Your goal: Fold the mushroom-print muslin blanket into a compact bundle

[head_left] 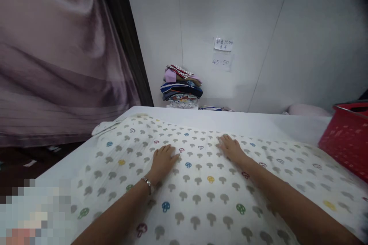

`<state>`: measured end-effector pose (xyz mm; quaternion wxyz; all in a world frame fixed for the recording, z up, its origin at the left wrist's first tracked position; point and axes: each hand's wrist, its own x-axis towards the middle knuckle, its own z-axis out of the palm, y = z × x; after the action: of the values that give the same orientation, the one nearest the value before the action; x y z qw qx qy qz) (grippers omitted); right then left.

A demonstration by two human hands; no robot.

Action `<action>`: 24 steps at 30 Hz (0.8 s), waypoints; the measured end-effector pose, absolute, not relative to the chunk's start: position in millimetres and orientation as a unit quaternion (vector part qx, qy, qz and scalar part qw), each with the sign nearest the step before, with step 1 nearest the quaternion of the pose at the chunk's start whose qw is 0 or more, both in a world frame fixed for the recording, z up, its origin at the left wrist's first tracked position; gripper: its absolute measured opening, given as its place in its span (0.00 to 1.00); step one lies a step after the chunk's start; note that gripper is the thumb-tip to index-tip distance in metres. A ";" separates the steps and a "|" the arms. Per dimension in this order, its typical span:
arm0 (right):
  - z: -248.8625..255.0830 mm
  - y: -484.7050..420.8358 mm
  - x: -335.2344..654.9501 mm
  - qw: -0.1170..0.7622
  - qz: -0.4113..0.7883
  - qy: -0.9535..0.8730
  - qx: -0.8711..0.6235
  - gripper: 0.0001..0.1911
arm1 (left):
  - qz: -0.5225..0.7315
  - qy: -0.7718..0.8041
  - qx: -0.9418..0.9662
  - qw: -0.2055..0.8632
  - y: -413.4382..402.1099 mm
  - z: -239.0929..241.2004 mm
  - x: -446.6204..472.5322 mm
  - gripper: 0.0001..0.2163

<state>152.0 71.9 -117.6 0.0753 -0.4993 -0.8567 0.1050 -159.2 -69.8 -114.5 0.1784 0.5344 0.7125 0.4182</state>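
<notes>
A white cloth with a printed mushroom pattern [201, 187] lies spread over a white table [244, 118]. Its mushrooms are mostly grey, with some blue, yellow, green and red ones. My left hand [164, 162] rests flat on the cloth left of the middle, fingers stretched forward, with a bracelet at the wrist. Farther forward and to the right, my right hand [231, 148] lies on the cloth near its far edge, palm down, fingers extended. Neither hand grips anything. At the far left corner the cloth's edge looks folded or layered.
A red basket [345, 138] stands at the table's right side. Behind the table, folded clothes [182, 86] are piled against a white wall carrying two paper notes [222, 44]. A pinkish curtain [57, 53] hangs on the left. A pale rounded object [307, 110] shows beyond the far edge.
</notes>
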 end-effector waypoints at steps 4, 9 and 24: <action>-104.1 100.4 143.6 0.122 0.044 -0.855 -0.502 0.20 | 0.452 0.656 0.563 0.221 -11.2 -100.8 -152.5 0.09; -98.5 128.6 132.9 0.098 0.024 -0.857 -0.505 0.16 | 0.311 0.621 0.707 0.131 67.5 -101.9 -127.1 0.06; -97.8 128.5 128.3 0.115 0.026 -0.850 -0.513 0.10 | 0.159 0.643 0.748 0.031 99.6 -96.7 -113.9 0.08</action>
<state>128.3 128.5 -97.8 0.1153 -0.5129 -0.8503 0.0261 -113.9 99.6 -96.7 0.0308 0.7483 0.6431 0.1594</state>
